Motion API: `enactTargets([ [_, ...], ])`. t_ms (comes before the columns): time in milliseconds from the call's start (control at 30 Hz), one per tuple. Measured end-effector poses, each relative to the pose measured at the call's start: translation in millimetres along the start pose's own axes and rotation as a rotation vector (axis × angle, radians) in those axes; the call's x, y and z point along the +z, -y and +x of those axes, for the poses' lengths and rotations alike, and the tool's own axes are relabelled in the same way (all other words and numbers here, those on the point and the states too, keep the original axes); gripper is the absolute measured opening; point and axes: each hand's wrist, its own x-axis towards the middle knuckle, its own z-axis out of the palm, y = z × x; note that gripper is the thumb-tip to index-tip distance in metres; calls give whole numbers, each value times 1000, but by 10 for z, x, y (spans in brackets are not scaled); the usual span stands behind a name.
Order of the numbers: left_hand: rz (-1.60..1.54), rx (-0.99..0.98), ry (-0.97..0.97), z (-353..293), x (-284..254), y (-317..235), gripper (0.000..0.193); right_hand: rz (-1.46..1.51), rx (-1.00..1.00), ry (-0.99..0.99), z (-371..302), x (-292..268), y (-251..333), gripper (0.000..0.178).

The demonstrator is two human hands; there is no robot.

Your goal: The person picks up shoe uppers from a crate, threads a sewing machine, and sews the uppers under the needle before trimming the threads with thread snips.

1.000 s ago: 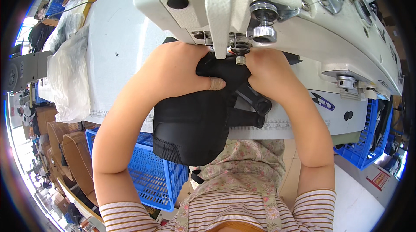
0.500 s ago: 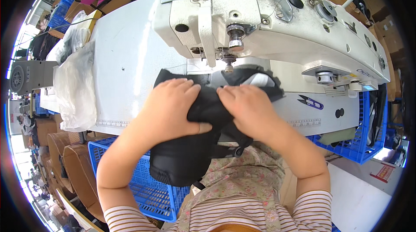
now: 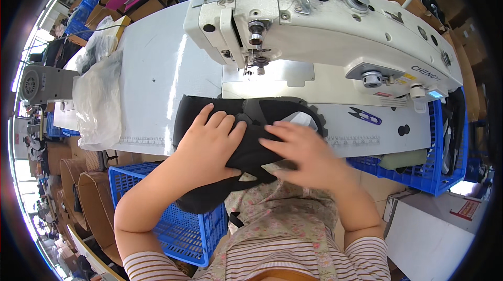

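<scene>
A black padded fabric piece (image 3: 204, 105), with a notched curved rim on its right, lies over the front edge of the sewing table. Its lower part hangs in front of that edge. Spread across its left half is my left hand (image 3: 209, 142), its thumb bent in lower down, gripping the cloth. Over the right half is my right hand (image 3: 301, 155), slightly blurred, fingers apart and pointing left. A pale patch (image 3: 304, 119) shows inside the notched rim. Behind the piece stands a white sewing machine (image 3: 325, 34), its needle area (image 3: 251, 68) apart from the cloth.
Purple-handled thread snips (image 3: 367, 116) and small black discs (image 3: 403, 130) lie on the table at right. Blue crates stand below the table, one on the left (image 3: 162, 228) and one on the right (image 3: 445, 165). Clear plastic bags (image 3: 99, 108) lie at the table's left.
The black fabric piece has come toward me, away from under the needle area. My right hand has spread its fingers and loosened from the cloth. The view has shifted slightly.
</scene>
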Motion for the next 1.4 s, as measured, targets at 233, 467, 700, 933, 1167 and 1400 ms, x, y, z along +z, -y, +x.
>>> enactTargets([
  [233, 14, 35, -99, -182, 103, -101, 82, -678, 543, -246, -1030, -619, -1045, 27],
  [467, 5, 140, -196, -297, 226, -97, 80, -512, 637, -323, -876, -561, -1102, 15],
  [700, -47, 196, -241, -353, 301, -11, 77, 106, 456, 66, 268, -265, -385, 21],
  [933, -73, 199, -272, -372, 324, 40, 76, 411, 367, 338, 647, 3, -702, 26],
  [1167, -87, 198, -285, -386, 335, 44, 74, 493, 393, 443, 785, 61, -681, 27],
  [1400, -92, 199, -287, -372, 326, 32, 73, 531, 441, 475, 783, 103, -723, 28],
])
